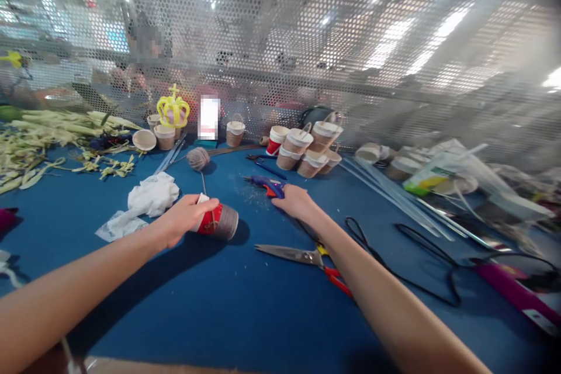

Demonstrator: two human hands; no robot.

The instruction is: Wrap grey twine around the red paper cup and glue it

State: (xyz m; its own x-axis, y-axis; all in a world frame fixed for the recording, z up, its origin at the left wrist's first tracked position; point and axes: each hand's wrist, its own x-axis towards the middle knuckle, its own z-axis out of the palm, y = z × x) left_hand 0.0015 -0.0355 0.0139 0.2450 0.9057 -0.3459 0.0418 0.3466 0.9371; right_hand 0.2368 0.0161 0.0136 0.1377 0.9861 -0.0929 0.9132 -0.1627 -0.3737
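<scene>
My left hand (182, 219) is wrapped round a red paper cup (215, 221) lying on its side on the blue table (228, 310); the cup's outer half is wound with grey-brown twine. A strand runs from it up to a ball of twine (198, 158). My right hand (294, 200) reaches forward and closes on the handle of a blue and purple glue gun (268, 184), whose nozzle points left. Scissors (302, 257) with red and yellow handles lie open just under my right forearm.
Twine-wrapped cups (307, 149) are piled at the back, beside a yellow crown (173, 110) on cups. A crumpled white cloth (151, 196) lies left, dried leaves (48, 140) far left. Clear glue sticks (390, 196), black cords (407, 280) and a perforated metal screen (307, 47) stand right and behind.
</scene>
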